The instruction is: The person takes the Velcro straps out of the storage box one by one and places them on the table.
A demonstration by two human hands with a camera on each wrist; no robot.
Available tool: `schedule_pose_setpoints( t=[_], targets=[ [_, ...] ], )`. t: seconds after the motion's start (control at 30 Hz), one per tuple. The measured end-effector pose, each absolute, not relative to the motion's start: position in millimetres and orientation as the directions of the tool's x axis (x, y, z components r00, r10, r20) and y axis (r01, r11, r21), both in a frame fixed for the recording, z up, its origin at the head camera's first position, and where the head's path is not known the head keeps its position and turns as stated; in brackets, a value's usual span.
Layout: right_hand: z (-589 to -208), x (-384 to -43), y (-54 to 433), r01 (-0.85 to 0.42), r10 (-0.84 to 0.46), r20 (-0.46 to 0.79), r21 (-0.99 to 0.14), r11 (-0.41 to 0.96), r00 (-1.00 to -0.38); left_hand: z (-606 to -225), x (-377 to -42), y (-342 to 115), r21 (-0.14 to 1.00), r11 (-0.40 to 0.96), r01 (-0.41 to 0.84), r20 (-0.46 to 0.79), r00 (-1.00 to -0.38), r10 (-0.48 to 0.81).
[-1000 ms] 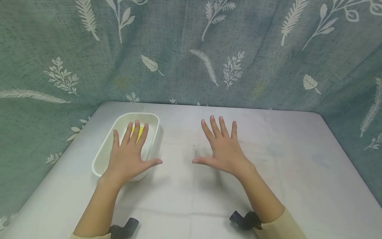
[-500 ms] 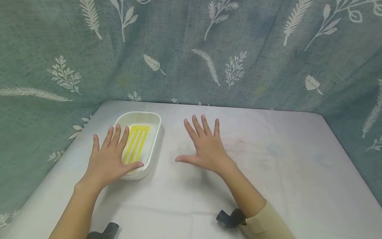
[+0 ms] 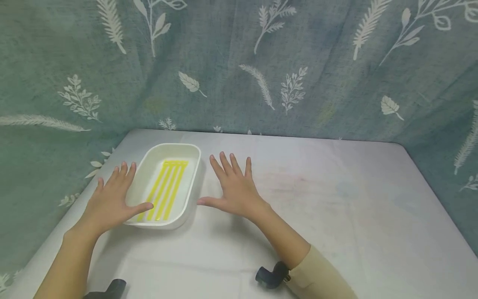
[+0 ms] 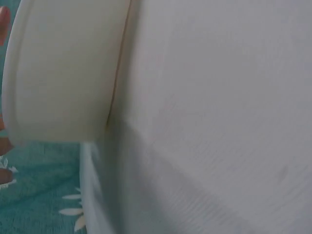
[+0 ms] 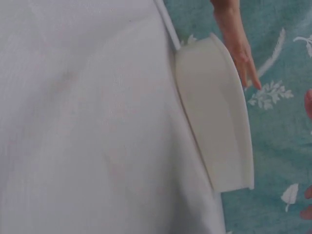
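Observation:
A white rectangular plastic tub (image 3: 191, 199) with rounded corners sits on the table's left side. Inside it lies a flat yellow piece (image 3: 172, 178) of several long parallel strips joined at the far end; its exact kind is unclear. My left hand (image 3: 110, 203) hovers at the tub's near left corner, fingers spread, the thumb over the rim. On the other side, my right hand (image 3: 237, 189) is held to the right of the tub, fingers straight and spread, thumb pointing at its wall. Neither hand holds anything. Both wrist views show the tub's outer wall (image 4: 63, 73), (image 5: 214, 112).
A white cloth (image 3: 336, 207) with faint stains covers the table. Behind and to the left hangs a green-blue curtain (image 3: 224, 54) with white leaf prints. Dark wrist camera mounts (image 3: 272, 276) sit under the forearms.
Both hands have moved left, spread as before. The left hand has gone from over the tub to its left side, uncovering the yellow piece; the right has come nearer the tub.

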State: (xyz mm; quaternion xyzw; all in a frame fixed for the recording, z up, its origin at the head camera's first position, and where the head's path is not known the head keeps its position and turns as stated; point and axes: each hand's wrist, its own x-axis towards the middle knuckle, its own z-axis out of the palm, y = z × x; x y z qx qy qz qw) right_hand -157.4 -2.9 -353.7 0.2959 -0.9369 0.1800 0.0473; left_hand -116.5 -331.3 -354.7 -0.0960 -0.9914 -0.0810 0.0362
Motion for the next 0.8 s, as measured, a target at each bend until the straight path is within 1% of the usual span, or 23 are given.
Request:
schedule_pose_setpoints(
  t=[0.17,0.3,0.37,0.4,0.5,0.63,0.7,0.8],
  targets=[
    [-358,-160,-17,-0.574,-0.557,0.185,-0.448,0.686,-0.81,-354,-121,-350,0.337,0.922,0.191,0.03,-0.981,0.192],
    [-365,-160,-25,-0.538,-0.547,0.17,-0.555,0.634,-0.82,-355,-123,-362,0.581,0.798,0.163,-0.073,-0.965,0.251],
    [-369,-160,-29,-0.507,-0.539,0.152,-0.611,0.607,-0.828,-357,-124,-368,0.663,0.736,0.132,-0.129,-0.949,0.286],
    [-370,-160,-31,-0.492,-0.537,0.142,-0.638,0.593,-0.832,-358,-124,-371,0.692,0.711,0.122,-0.146,-0.941,0.304],
    [-375,-159,-37,-0.439,-0.532,0.117,-0.723,0.533,-0.839,-362,-126,-379,0.731,0.672,0.117,-0.166,-0.925,0.341],
    [-380,-161,-43,-0.338,-0.531,0.078,-0.845,0.413,-0.844,-368,-131,-385,0.782,0.617,0.093,-0.178,-0.915,0.362],
    [-382,-161,-45,-0.273,-0.535,0.04,-0.89,0.365,-0.844,-370,-134,-388,0.828,0.556,0.065,-0.187,-0.904,0.384],
    [-384,-162,-46,-0.202,-0.542,-0.01,-0.922,0.33,-0.84,-376,-137,-392,0.889,0.457,0.029,-0.185,-0.89,0.416]
  ],
)
